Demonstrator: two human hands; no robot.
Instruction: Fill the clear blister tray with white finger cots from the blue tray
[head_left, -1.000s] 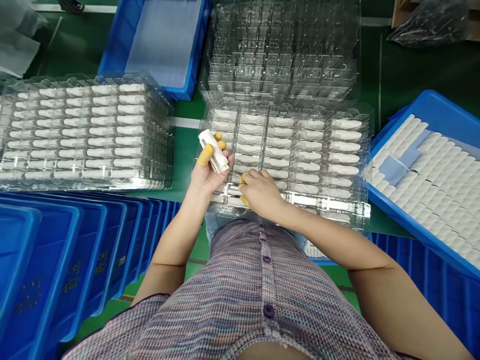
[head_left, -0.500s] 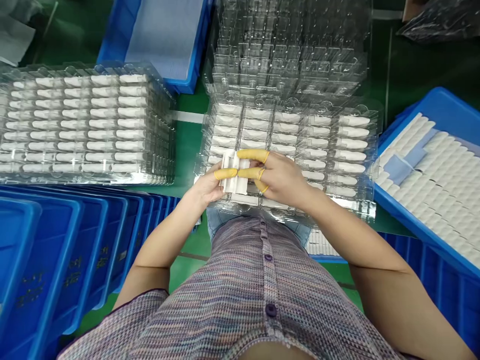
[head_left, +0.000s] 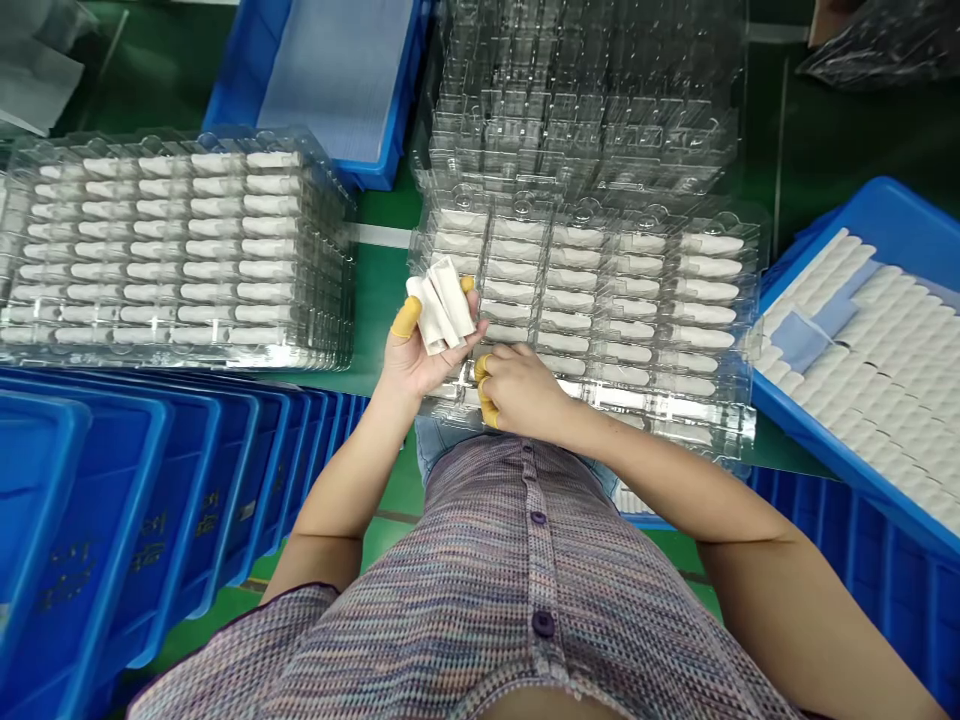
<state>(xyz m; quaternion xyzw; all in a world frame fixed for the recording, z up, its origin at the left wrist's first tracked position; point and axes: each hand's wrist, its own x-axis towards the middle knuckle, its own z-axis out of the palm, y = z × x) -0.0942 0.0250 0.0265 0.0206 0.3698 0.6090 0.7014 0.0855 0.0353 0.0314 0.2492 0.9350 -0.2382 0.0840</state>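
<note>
Two or so white, elongated plastic pieces [head_left: 442, 308] lie side by side in my left hand [head_left: 421, 358], its thumb and fingers wrapped round them above the tray's left side. Yellow finger cots cover some fingertips on both hands. My right hand [head_left: 523, 388] is closed and low over the near left part of a clear plastic tray [head_left: 739, 418]. Its fingertips point down into the tray, and whatever they pinch is hidden. Rows of similar white pieces [head_left: 570, 300] fill the tray's slots.
To the left stands a stack of filled clear trays [head_left: 326, 270]. Behind my tray are stacked clear trays [head_left: 585, 100]. A blue bin [head_left: 892, 215] of white pieces sits at right, a blue bin [head_left: 379, 160] with pale sheets behind. Blue crates [head_left: 180, 470] line the lower left.
My hands have come apart. The left has tilted up and back with the white pieces, now turned at a slant. The right has moved down toward the tray's near edge.
</note>
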